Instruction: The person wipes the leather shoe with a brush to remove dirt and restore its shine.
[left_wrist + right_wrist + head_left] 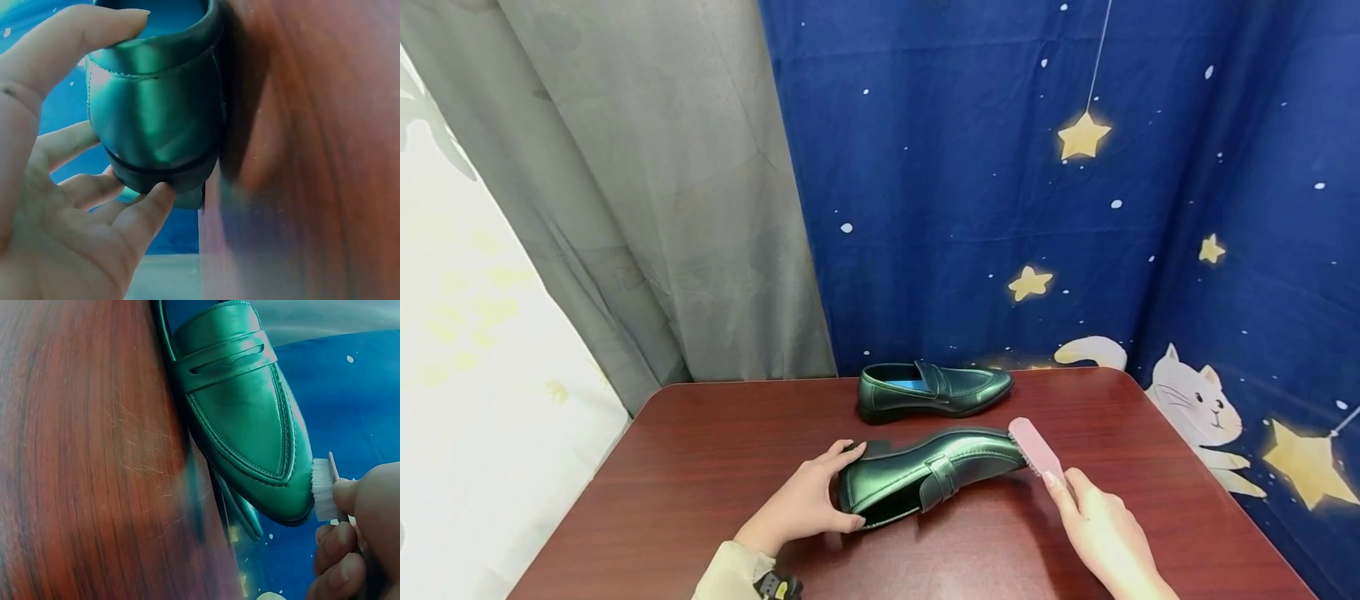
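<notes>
A shiny dark green loafer [917,471] lies tipped on its side across the table, its opening turned toward me. My left hand [808,500] grips its heel end, the thumb at the opening's rim and the fingers round the heel, as the left wrist view of the heel [156,112] also shows. In my right hand [1105,525] is a pink brush [1036,448], pinched by its handle. The brush's white bristles [323,487] touch the toe of the loafer [250,431] in the right wrist view.
Behind, near the table's far edge, a matching loafer [936,390] stands upright with its toe to the right. The table [685,475] has a reddish-brown top. Beyond it hang a grey curtain [700,208] and a blue star-patterned curtain [947,167].
</notes>
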`<state>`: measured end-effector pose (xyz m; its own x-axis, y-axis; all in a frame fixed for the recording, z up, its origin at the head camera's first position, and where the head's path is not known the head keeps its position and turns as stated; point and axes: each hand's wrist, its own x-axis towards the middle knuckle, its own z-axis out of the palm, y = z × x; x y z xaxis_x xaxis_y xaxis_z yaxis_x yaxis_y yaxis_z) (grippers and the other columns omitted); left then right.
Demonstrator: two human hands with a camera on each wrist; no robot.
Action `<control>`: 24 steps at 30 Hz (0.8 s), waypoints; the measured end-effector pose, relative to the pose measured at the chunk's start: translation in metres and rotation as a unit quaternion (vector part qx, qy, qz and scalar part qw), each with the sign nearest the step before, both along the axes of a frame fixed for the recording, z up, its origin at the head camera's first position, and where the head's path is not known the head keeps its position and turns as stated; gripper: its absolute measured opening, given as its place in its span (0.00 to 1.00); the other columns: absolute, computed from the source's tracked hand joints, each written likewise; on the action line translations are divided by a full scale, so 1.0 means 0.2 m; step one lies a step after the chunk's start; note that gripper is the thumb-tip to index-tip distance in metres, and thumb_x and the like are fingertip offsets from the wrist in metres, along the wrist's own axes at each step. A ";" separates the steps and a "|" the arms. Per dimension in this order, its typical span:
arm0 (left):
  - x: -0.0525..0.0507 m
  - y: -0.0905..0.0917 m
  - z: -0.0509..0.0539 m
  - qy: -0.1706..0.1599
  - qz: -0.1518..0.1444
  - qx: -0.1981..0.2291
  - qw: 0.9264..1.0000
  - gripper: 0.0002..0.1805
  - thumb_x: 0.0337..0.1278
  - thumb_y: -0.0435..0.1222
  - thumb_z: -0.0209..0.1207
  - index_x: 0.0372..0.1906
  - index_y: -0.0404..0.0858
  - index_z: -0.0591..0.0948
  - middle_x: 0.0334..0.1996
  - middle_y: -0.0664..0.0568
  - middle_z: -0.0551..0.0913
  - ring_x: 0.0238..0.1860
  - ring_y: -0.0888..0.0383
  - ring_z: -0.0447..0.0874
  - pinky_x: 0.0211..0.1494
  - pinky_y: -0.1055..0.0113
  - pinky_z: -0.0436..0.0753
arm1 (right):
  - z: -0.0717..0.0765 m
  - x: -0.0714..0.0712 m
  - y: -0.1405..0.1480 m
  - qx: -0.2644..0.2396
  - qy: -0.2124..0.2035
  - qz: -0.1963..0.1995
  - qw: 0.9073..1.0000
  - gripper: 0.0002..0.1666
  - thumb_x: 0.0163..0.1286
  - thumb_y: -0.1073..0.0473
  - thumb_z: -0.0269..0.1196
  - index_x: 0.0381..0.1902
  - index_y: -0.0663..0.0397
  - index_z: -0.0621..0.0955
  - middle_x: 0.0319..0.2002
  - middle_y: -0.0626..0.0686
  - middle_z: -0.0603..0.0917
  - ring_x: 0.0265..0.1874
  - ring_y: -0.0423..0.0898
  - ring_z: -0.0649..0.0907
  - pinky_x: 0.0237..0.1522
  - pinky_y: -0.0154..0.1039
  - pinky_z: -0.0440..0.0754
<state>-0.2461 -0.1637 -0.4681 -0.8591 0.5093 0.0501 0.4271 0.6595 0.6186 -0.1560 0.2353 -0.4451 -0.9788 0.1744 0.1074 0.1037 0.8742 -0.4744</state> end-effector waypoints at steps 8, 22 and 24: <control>-0.07 -0.02 0.06 -0.034 -0.027 0.041 0.998 0.46 0.44 0.47 0.75 0.74 0.49 0.71 0.74 0.45 0.69 0.68 0.48 0.75 0.65 0.46 0.77 | 0.02 -0.01 0.03 -0.022 -0.021 -0.003 1.000 0.31 0.77 0.32 0.48 0.48 0.54 0.77 0.26 0.50 0.79 0.29 0.49 0.78 0.31 0.45 0.71; -0.21 -0.02 0.09 -0.066 -0.015 0.089 0.994 0.29 0.63 0.48 0.64 0.68 0.45 0.77 0.66 0.46 0.78 0.64 0.50 0.77 0.66 0.50 0.77 | -0.02 -0.01 0.10 -0.024 0.000 0.000 1.000 0.27 0.78 0.40 0.52 0.58 0.56 0.72 0.40 0.65 0.86 0.34 0.57 0.84 0.35 0.56 0.76; -0.22 -0.01 0.08 -0.066 -0.005 0.099 0.993 0.28 0.66 0.48 0.62 0.68 0.46 0.77 0.66 0.46 0.78 0.64 0.50 0.77 0.64 0.52 0.78 | -0.03 -0.01 0.12 -0.023 -0.001 -0.004 1.000 0.26 0.78 0.41 0.52 0.58 0.57 0.72 0.40 0.66 0.85 0.35 0.58 0.84 0.36 0.57 0.77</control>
<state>-0.2901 -0.1663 -0.4515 -0.8599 0.5092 0.0369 0.3390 0.5155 0.7870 -0.1583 0.2584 -0.4504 -0.9774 0.1877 0.0977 0.1119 0.8502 -0.5144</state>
